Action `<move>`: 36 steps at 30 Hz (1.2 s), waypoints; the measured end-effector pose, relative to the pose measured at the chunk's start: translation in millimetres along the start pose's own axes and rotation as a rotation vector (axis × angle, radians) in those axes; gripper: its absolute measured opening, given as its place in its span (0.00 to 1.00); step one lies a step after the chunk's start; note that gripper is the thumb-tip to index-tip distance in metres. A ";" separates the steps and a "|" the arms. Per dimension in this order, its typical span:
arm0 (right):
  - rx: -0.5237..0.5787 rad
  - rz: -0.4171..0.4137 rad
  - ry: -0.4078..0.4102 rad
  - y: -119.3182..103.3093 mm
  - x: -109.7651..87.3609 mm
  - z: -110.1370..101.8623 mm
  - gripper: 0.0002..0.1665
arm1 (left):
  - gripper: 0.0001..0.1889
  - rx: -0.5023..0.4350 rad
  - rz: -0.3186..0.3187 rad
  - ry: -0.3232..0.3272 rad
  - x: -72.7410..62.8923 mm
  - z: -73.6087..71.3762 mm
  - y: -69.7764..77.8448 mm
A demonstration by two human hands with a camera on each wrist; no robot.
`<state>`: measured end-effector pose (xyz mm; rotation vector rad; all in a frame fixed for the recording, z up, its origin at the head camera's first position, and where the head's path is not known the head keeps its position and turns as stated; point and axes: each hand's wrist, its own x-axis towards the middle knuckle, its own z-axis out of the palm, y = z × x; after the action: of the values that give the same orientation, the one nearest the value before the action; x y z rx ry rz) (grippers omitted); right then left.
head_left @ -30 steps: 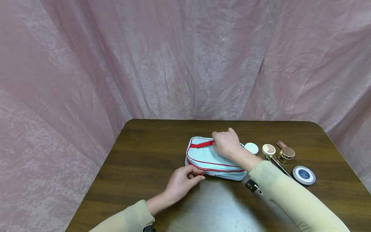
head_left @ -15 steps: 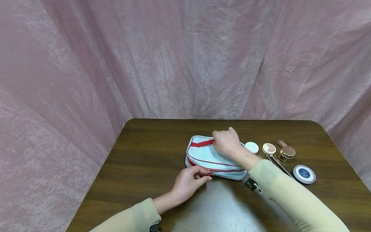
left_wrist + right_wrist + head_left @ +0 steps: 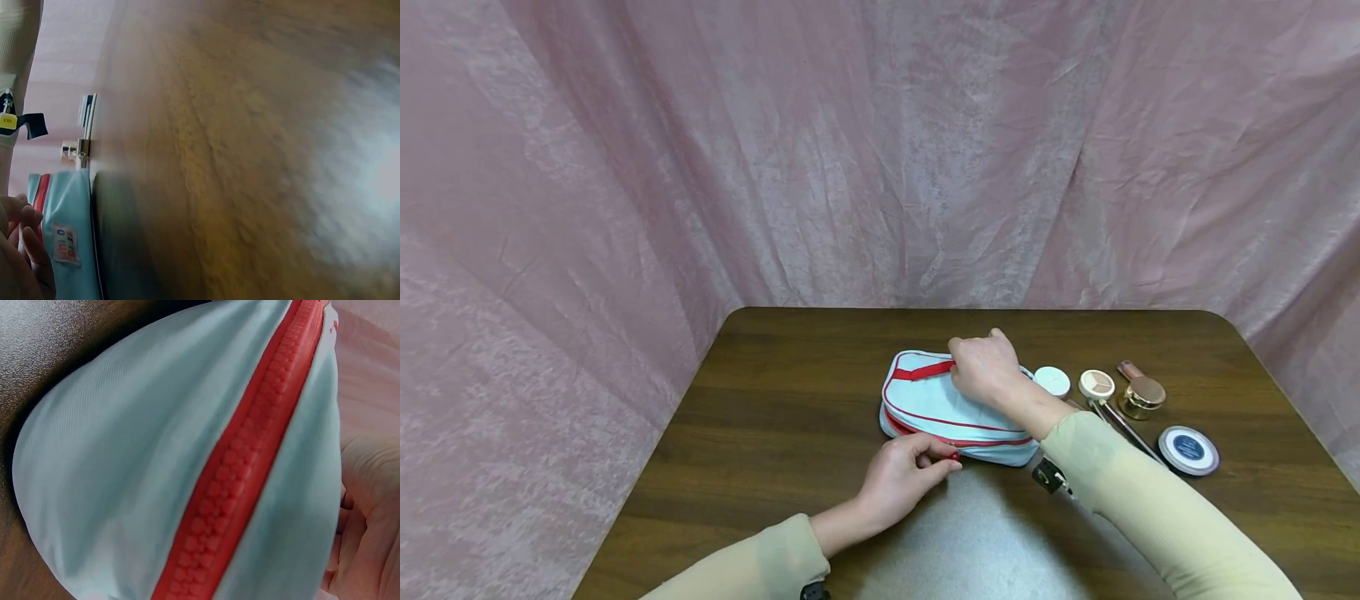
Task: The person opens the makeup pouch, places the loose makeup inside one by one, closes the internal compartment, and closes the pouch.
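A pale blue cosmetic bag point(image 3: 955, 412) with red piping lies on the wooden table. My left hand point(image 3: 901, 482) pinches the red zipper pull point(image 3: 954, 456) at the middle of its front side. Left of that hand, the zipper edges stand slightly apart. On top of the bag, my right hand point(image 3: 985, 368) grips the red strap handle point(image 3: 921, 372), its fingers mostly hidden. The right wrist view shows meshed red zipper teeth point(image 3: 228, 475) along the bag's end. A small lettered label point(image 3: 65, 244) shows on the bag's front in the left wrist view.
To the bag's right lie a white round lid point(image 3: 1052, 381), a three-shade palette point(image 3: 1096, 385), a slim dark-and-metallic stick point(image 3: 1126, 429), a gold-sided round container point(image 3: 1141, 398), a rose-gold tube point(image 3: 1129, 370) and a round blue-centred case point(image 3: 1187, 452). A pink curtain point(image 3: 880, 167) hangs behind.
My left hand has slid the zipper pull rightward along the bag's front, leaving a longer parted stretch behind it. The right hand keeps its place on the handle.
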<state>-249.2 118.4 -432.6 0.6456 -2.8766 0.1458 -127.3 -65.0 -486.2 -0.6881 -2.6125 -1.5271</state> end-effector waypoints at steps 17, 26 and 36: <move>0.012 0.007 -0.011 -1.2 1.9 1.1 0.07 | 0.04 0.008 0.014 -0.034 7.0 20.2 8.4; 0.070 -0.048 0.016 3.3 -2.3 -2.1 0.05 | 0.05 0.030 0.008 -0.065 10.1 17.0 9.2; 0.089 -0.151 0.099 8.6 -6.9 -2.1 0.05 | 0.11 0.110 -0.004 -0.176 8.3 10.4 13.8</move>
<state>-246.4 129.3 -432.4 0.8435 -2.7271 0.2775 -127.5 -47.6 -478.2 -0.8440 -2.7998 -1.3690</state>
